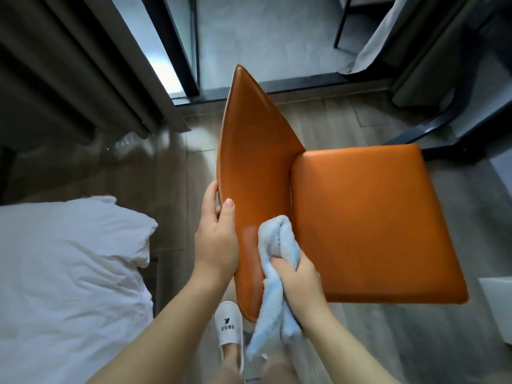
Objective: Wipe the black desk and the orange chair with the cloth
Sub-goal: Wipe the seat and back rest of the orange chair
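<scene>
The right hand point(297, 275) clenches a bunched, pale blue terry cloth point(277, 245), pressing its upper fold against the inner face of the backrest of an orange leather-look chair point(360, 217), just beside the seam where backrest meets seat. The cloth's loose tail hangs below the fist, past the backrest's near corner. The left hand point(217, 236) grasps the backrest's top edge, thumb lying over the inner face and fingers wrapped behind it. The chair's square padded seat spreads to the right of both hands, above a pale wood-look floor point(177, 167). A foot in a white disposable slipper point(229, 327) with printed black lettering stands between the forearms. White rumpled bedding point(69, 259) fills the lower left; grey curtains point(69, 65) hang at upper left beside a dark-framed glass door point(180, 51).
</scene>
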